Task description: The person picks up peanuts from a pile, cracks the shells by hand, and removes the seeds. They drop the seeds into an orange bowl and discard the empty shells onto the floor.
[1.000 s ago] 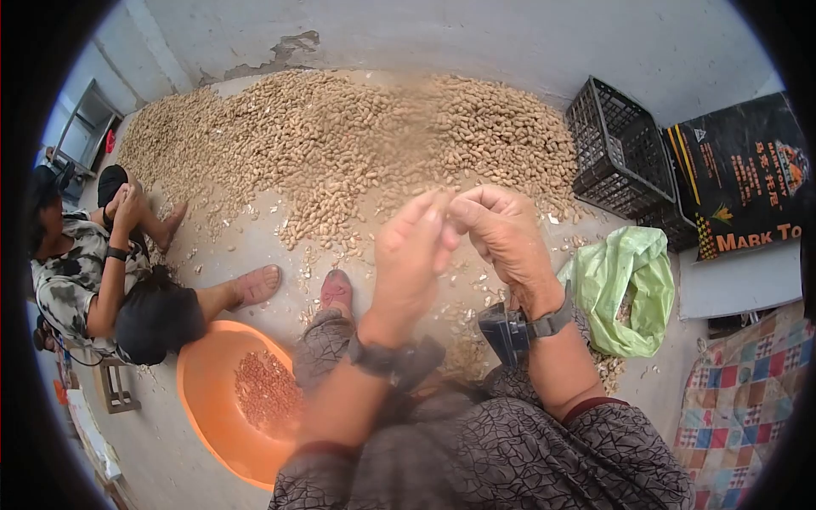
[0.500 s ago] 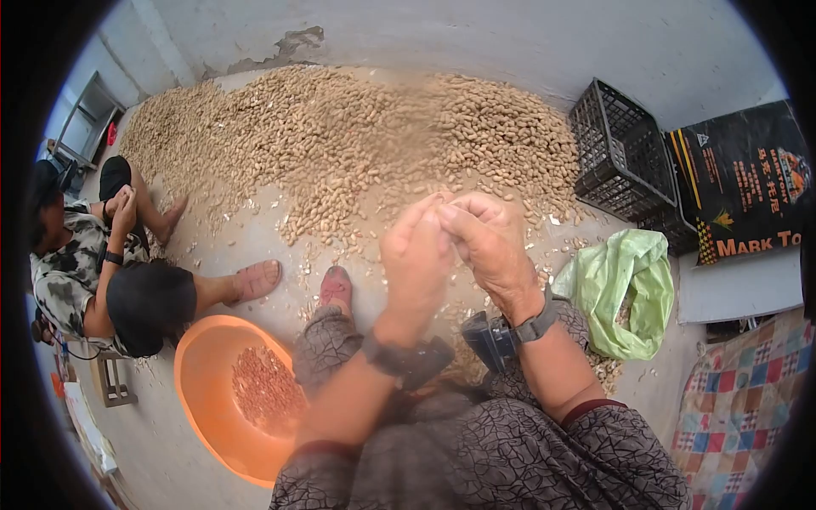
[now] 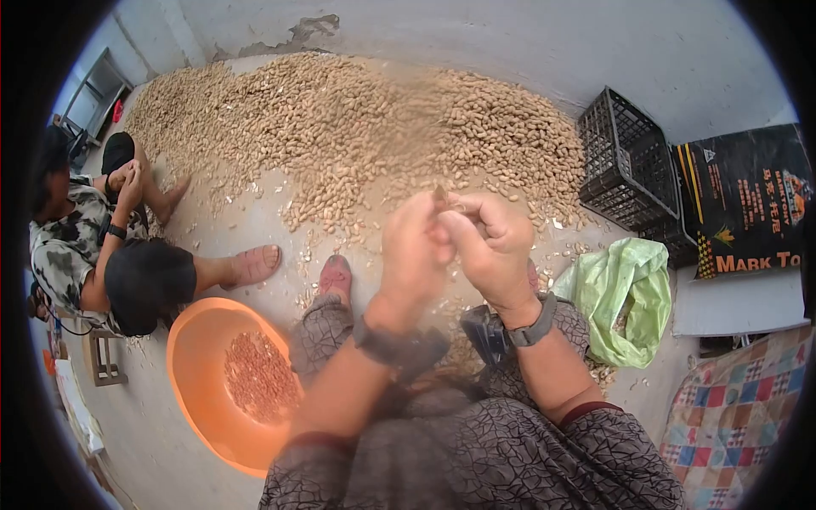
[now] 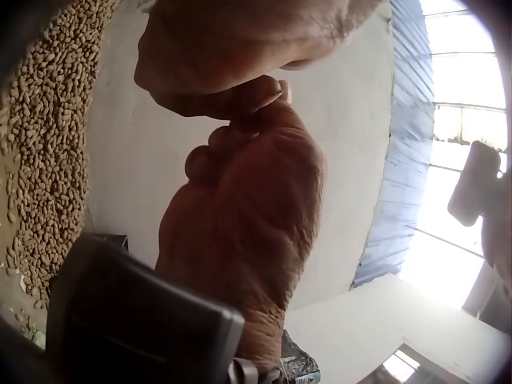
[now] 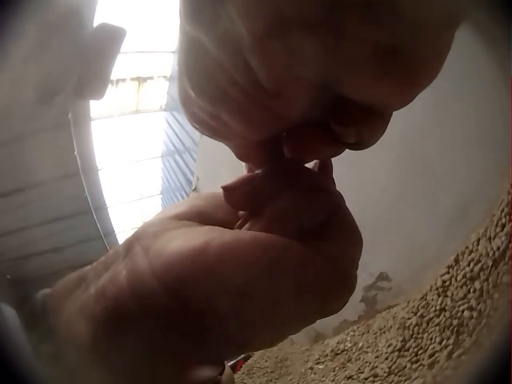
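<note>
My left hand (image 3: 411,248) and right hand (image 3: 495,248) meet in front of my lap, thumbs and curled fingertips pinching at one spot. A small brown peanut (image 3: 440,195) pokes up at the left fingertips in the head view; the fingers hide most of it. The right wrist view gives a sliver of tan shell (image 5: 242,221) between the left thumb and fingers. Below my left forearm stands an orange basin (image 3: 189,361) with shelled red peanut kernels (image 3: 259,378) in it. Beyond the hands, a wide heap of unshelled peanuts (image 3: 340,127) lies along the wall.
A green plastic bag (image 3: 625,276) stands open to the right of my knee. Behind it are black crates (image 3: 629,161) and a printed black sack (image 3: 748,200). Another person (image 3: 93,246) sits at the left, hands together. Shell bits litter the floor around my feet.
Both hands stay together at the same place while the fingers shift. More of the brown peanut now shows above the left fingertips. The head view has tilted slightly.
</note>
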`<action>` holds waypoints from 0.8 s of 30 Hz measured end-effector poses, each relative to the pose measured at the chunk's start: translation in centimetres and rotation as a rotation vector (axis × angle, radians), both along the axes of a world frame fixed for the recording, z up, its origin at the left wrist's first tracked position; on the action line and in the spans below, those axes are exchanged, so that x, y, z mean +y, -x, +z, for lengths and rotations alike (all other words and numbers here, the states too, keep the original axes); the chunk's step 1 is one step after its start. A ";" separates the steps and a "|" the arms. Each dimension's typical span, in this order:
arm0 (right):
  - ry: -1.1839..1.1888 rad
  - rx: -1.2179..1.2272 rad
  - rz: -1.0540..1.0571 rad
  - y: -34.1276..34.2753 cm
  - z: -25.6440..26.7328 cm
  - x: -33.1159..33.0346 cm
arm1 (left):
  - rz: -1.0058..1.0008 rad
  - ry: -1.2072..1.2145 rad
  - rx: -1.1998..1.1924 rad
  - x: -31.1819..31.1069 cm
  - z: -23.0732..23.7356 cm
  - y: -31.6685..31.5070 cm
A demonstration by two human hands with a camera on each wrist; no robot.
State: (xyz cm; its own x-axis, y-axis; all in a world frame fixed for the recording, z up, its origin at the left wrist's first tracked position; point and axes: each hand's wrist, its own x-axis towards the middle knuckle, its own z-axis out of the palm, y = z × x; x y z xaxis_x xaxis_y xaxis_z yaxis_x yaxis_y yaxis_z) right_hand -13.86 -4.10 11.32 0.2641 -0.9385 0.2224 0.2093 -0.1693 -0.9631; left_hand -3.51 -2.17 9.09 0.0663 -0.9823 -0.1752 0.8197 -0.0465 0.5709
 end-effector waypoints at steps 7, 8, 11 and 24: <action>0.760 0.538 -0.137 1.0 0.2 -0.6 | 0.103 0.143 -0.759 -0.3 -1.1 0.0; 0.746 0.515 -0.139 1.0 0.1 -0.7 | 0.084 0.165 -0.815 -0.4 -1.2 -0.2; 0.204 0.200 -0.021 0.6 -0.1 0.1 | -0.076 -0.028 0.028 -0.2 0.2 -0.4; -0.336 -0.023 0.108 1.4 0.1 -1.5 | -0.033 -0.266 0.089 -0.8 0.8 -0.3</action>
